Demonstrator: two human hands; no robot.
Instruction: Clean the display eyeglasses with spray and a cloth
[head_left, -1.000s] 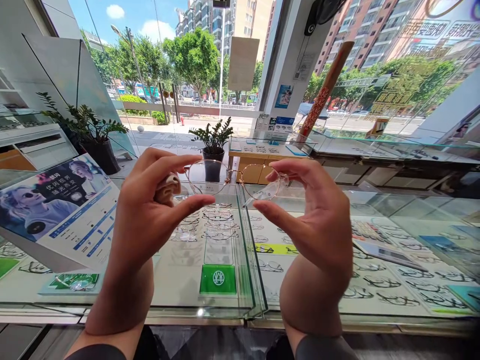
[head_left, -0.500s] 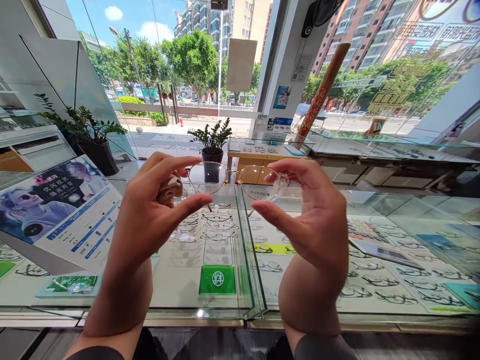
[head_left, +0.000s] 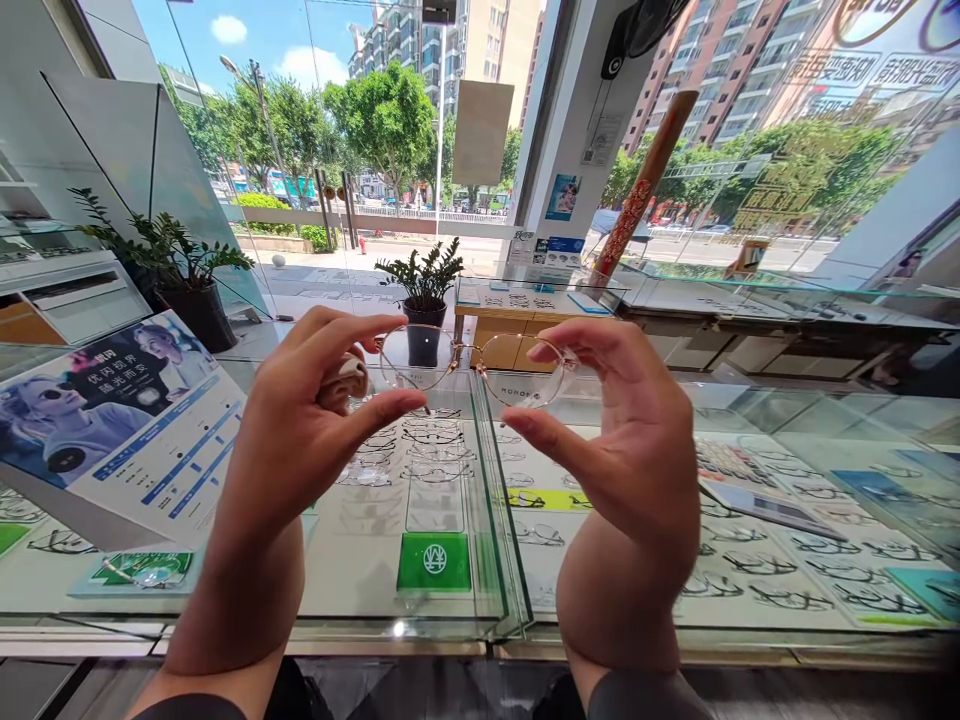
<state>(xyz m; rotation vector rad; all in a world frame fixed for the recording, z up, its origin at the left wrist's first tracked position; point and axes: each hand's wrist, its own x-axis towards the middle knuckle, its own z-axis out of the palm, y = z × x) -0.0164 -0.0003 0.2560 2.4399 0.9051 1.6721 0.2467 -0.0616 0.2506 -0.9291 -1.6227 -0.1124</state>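
A pair of thin gold-rimmed round glasses (head_left: 465,349) is held up level over the glass display case. My left hand (head_left: 307,410) pinches the outer edge of the left lens between thumb and fingers; a crumpled beige cloth (head_left: 345,382) is tucked in its curled fingers. Around the outer edge of the right lens close the thumb and fingers of my right hand (head_left: 630,420). Through the lenses the case and a pot show clearly. The temples are mostly hidden behind the hands.
Below is the glass case (head_left: 352,590) with rows of glasses and a green block (head_left: 435,562). An advertising board (head_left: 135,420) stands at the left. A tablet (head_left: 772,507) lies at the right. Beyond are a potted plant (head_left: 424,275) and a low display table (head_left: 517,300).
The glasses have tilted slightly, and the tint and reflection on the lenses have faded. Both hands keep nearly the same place and grip.
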